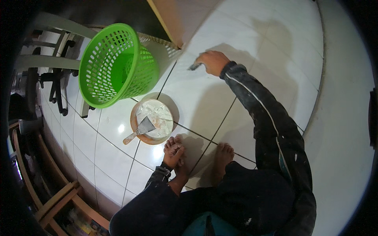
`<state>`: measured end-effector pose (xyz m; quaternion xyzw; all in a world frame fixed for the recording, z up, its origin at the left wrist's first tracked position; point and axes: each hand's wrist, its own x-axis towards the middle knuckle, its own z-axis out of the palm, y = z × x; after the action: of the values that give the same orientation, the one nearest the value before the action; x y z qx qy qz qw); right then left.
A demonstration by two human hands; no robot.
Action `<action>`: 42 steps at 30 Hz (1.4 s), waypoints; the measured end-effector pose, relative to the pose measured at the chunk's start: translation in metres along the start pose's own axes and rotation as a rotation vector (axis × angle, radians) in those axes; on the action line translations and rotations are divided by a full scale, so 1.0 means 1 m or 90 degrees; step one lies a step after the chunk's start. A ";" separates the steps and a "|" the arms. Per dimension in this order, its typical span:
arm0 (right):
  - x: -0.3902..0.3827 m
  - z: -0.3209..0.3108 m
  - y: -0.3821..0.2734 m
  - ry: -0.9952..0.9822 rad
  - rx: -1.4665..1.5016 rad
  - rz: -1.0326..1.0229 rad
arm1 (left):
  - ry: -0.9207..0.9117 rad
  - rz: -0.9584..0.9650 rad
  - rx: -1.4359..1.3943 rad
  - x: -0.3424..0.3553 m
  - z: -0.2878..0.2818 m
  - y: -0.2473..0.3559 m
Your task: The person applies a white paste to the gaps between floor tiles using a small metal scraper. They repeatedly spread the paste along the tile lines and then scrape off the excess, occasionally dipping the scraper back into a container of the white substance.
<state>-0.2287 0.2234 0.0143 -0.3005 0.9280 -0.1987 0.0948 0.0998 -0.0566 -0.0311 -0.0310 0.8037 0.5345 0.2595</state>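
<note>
My right hand [212, 63] is closed on a small grey scraper [192, 67], held low over the white tiled floor near a wooden panel's corner. My left hand [173, 154] has its fingers curled just over my left foot [181, 175]; whether anything is inside them is hidden. In front of it a round bowl [161, 118] holds white, paste-like material, and a putty knife [143, 127] lies across it with the stained handle over the rim. A green perforated plastic basket [143, 67] stands just behind the bowl.
A wooden panel [167, 21] rises behind the basket. Chair bases [59, 92] and grey frame legs [57, 61] are at the left, wooden frames [55, 200] at the lower left. My right foot [223, 161] is on the tiles [114, 145]. A pale curved surface [338, 98] runs along the right.
</note>
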 end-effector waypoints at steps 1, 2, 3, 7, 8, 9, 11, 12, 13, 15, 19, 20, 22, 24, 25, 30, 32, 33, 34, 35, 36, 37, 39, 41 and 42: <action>0.018 0.005 -0.004 0.000 -0.011 -0.019 | 0.053 0.035 0.052 -0.004 0.002 -0.005; 0.029 0.009 -0.006 0.000 -0.023 -0.038 | 0.104 0.070 0.105 -0.007 0.004 -0.009; 0.039 0.010 -0.008 -0.002 -0.020 -0.046 | 0.112 0.064 0.104 -0.009 0.005 -0.011; 0.047 0.014 -0.005 -0.138 -0.062 -0.087 | 0.103 0.011 -0.016 -0.011 0.002 -0.014; 0.039 0.013 0.001 -0.218 -0.070 -0.101 | 0.074 -0.010 -0.049 -0.011 0.001 -0.012; 0.026 0.009 0.006 -0.261 -0.043 -0.104 | 0.074 -0.009 -0.056 -0.011 0.001 -0.012; -0.023 0.009 0.020 -0.247 -0.034 -0.114 | 0.049 -0.065 -0.213 -0.010 0.001 -0.010; -0.055 0.014 0.031 -0.188 -0.053 -0.118 | 0.041 -0.063 -0.217 -0.008 -0.001 -0.007; -0.082 0.013 0.037 -0.174 -0.063 -0.121 | 0.001 -0.149 -0.286 -0.009 -0.005 -0.003; -0.132 0.005 0.048 -0.157 -0.075 -0.118 | -0.016 -0.122 -0.281 -0.008 -0.004 -0.006; -0.184 -0.005 0.070 -0.157 -0.075 -0.063 | -0.049 -0.135 -0.259 -0.001 -0.007 0.002; -0.191 -0.005 0.074 -0.142 -0.114 -0.075 | -0.062 -0.131 -0.256 0.002 -0.006 0.000; -0.186 -0.016 0.080 -0.071 -0.101 -0.053 | -0.079 -0.140 -0.313 0.003 -0.008 0.000; -0.167 -0.029 0.085 -0.006 -0.064 0.010 | -0.102 -0.142 -0.292 0.007 -0.009 0.006; -0.151 -0.036 0.086 -0.008 -0.045 0.061 | -0.095 -0.147 -0.283 0.007 -0.010 0.012; -0.078 -0.023 0.101 0.008 -0.069 0.026 | -0.082 -0.110 -0.305 0.010 -0.004 -0.003; -0.060 -0.020 0.090 0.022 -0.045 0.049 | -0.090 -0.141 -0.337 0.009 -0.007 -0.002; -0.058 -0.018 0.087 0.019 -0.042 0.047 | -0.088 -0.145 -0.338 0.007 -0.006 -0.008; -0.056 -0.015 0.083 -0.024 -0.042 0.012 | -0.061 -0.116 -0.325 0.005 -0.004 -0.016; -0.055 -0.013 0.080 -0.066 -0.043 -0.024 | -0.034 -0.086 -0.313 0.003 -0.002 -0.022; -0.064 -0.015 0.080 -0.072 -0.042 -0.019 | -0.038 -0.091 -0.316 0.003 -0.001 -0.023; -0.071 -0.017 0.078 -0.108 -0.040 -0.016 | -0.039 -0.092 -0.306 0.002 -0.002 -0.022; -0.096 -0.017 0.084 -0.136 -0.048 0.015 | -0.046 -0.094 -0.296 0.004 -0.004 -0.016; -0.122 -0.021 0.099 -0.141 -0.029 0.012 | -0.057 -0.114 -0.351 0.005 -0.004 -0.005; -0.135 -0.025 0.106 -0.143 -0.012 0.008 | -0.060 -0.113 -0.353 0.006 -0.004 -0.005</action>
<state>-0.1829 0.3896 -0.0005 -0.3162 0.9152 -0.1545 0.1963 0.0952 -0.0606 -0.0368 -0.1462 0.6082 0.7096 0.3242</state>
